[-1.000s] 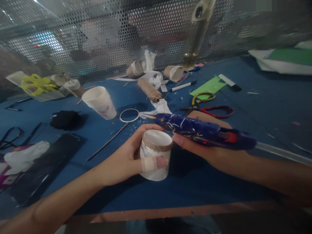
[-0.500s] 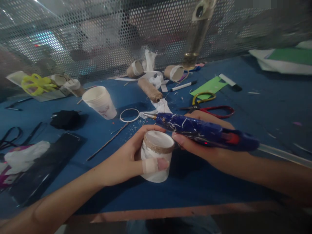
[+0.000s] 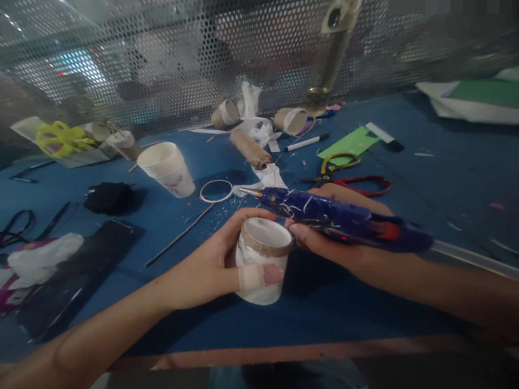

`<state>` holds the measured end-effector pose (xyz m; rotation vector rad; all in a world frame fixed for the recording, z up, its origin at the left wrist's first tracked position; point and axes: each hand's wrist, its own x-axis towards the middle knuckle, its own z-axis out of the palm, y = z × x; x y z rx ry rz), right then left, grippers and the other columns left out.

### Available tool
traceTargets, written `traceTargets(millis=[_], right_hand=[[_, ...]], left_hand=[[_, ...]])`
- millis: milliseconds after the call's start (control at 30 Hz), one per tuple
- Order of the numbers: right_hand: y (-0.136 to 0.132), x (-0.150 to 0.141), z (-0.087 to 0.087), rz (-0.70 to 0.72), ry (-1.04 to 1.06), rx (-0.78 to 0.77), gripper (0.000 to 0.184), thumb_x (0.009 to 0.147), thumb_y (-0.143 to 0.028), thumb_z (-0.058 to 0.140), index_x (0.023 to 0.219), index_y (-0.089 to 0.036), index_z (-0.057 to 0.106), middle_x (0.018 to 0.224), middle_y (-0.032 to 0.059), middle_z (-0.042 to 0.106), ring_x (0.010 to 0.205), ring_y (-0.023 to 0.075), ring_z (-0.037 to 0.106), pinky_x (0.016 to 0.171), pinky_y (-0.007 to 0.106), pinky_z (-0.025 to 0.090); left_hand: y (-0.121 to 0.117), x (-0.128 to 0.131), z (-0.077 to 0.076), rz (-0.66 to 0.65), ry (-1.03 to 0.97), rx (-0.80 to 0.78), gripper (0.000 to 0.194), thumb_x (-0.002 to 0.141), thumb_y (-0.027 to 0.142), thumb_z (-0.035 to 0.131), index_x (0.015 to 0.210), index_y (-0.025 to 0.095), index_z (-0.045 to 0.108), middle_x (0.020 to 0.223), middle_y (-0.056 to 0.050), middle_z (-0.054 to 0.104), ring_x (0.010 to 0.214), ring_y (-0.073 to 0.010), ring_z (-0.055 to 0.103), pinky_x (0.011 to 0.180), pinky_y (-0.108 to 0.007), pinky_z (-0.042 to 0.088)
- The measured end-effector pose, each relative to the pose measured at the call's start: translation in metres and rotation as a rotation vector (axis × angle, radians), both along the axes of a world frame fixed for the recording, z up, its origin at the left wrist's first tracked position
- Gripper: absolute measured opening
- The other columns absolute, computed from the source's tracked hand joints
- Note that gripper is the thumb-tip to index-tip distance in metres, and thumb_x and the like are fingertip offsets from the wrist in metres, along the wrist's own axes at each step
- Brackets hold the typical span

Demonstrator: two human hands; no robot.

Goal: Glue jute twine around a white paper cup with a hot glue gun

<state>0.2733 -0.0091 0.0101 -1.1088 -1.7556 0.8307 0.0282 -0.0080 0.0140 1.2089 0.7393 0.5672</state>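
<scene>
Cup and gun both shifted a little to the right since the earlier frame; the white cup (image 3: 261,257) also tips slightly more, so its open mouth shows a bit better. Grip pattern unchanged, and the nozzle (image 3: 250,192) is apart from the cup, beyond its rim, so no glue is going onto it at this moment. Left hand (image 3: 219,259) is curled part-open around the cup, thumb with a beige bandage (image 3: 250,276) across the front, fingers round the back. Right hand (image 3: 344,256) is wrapped around the blue glue gun (image 3: 324,216), thumb below the barrel, other fingers mostly hidden behind it. Cup sits front and centre, near the edge of the blue table (image 3: 324,319), 1 brown twine band (image 3: 263,247) below its rim; dim view, base may be resting or just lifted. Beyond: white ring (image 3: 201,192), twine roll (image 3: 250,148), scissors with 1 yellow and 1 red handle (image 3: 367,185). Writing: paper cup stack (image 3: 170,173) has a reddish printed mark, not legible; marker (image 3: 305,142) and gun show no readable brand, the gun only pale streaks and 1 small red light (image 3: 344,237).
</scene>
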Motion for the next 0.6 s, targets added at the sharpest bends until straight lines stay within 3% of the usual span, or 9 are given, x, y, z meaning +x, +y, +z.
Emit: traceTargets(millis=[433,600], right_hand=[[0.0014,0.0001,0.0008,0.02,-0.019,-0.003,0.02,0.089,-0.04,0.081,0.082,-0.032,0.064,0.08,-0.0033,0.068,0.07,0.0202,0.064,0.062,0.036,0.053],[0.0026,0.0003,0.0011,0.018,-0.052,0.033,0.015,0.09,-0.032,0.079,0.083,-0.03,0.065,0.078,-0.0038,0.069,0.069,0.0172,0.064,0.061,0.033,0.05]], left_hand=[[-0.0015,-0.0003,0.0037,-0.005,0.052,0.014,0.055,0.084,0.025,0.088,0.128,0.032,0.056,0.115,-0.001,0.067,0.108,-0.0224,0.065,0.094,-0.034,0.053],[-0.0016,0.0003,0.004,-0.017,0.048,0.029,0.052,0.085,0.023,0.087,0.126,0.031,0.057,0.111,0.0,0.068,0.104,-0.0201,0.065,0.092,-0.031,0.053]])
